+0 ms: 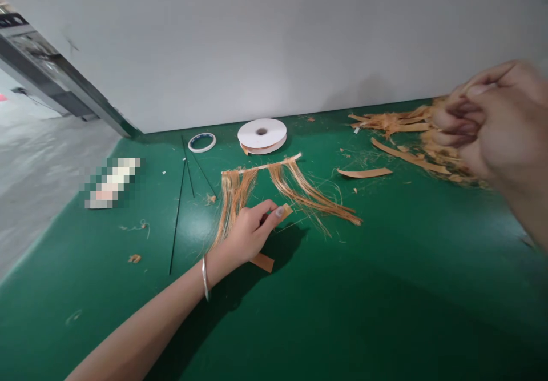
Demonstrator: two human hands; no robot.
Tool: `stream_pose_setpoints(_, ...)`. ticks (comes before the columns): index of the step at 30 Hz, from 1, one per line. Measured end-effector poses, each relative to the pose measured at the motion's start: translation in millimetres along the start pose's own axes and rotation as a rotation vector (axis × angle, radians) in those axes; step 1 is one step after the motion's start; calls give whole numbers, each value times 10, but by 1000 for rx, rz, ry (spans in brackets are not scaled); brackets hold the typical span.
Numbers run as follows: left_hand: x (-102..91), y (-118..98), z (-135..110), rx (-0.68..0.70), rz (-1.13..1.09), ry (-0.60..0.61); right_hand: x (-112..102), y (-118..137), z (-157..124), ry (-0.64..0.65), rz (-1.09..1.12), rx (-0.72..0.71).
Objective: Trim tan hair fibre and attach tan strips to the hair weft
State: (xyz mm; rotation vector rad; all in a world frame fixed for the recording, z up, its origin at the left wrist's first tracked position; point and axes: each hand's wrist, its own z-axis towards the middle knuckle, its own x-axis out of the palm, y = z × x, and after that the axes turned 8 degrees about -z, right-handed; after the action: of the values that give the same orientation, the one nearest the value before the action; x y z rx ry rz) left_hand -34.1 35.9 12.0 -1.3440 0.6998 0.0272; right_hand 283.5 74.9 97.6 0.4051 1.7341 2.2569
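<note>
A short orange strip (286, 212) sits near the middle of the frame, pinched between the thumb and forefinger of the left hand (250, 233), whose other fingers curl under above the green table (385, 289). A second orange piece (262, 263) lies on the table just below that hand. Just above the hand, a fringe of straw-coloured fibres (291, 189) hangs from a pale band and fans out flat on the table, touching the pinched strip. A silver bangle (205, 278) circles the left wrist.

At the right edge of the frame, the right hand (492, 118) is raised and blurred, its fingers pressed together, seemingly around a few fibres. Behind it lies a heap of orange scraps (406, 127), with one loose strip (363, 172) nearby. Toward the upper centre rest a white tape reel (262, 134) and a smaller tape ring (202, 141); thin black rods (180, 209) lie at centre left.
</note>
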Motion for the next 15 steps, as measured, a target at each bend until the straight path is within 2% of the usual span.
stream_pose_setpoints(7,-40,-16,-63,-38,41,10,-197,16,222,-98,-76,-41)
stream_pose_setpoints(15,-79,-10,-88,-35,75,12,-352,54,418,-199,-98,-4)
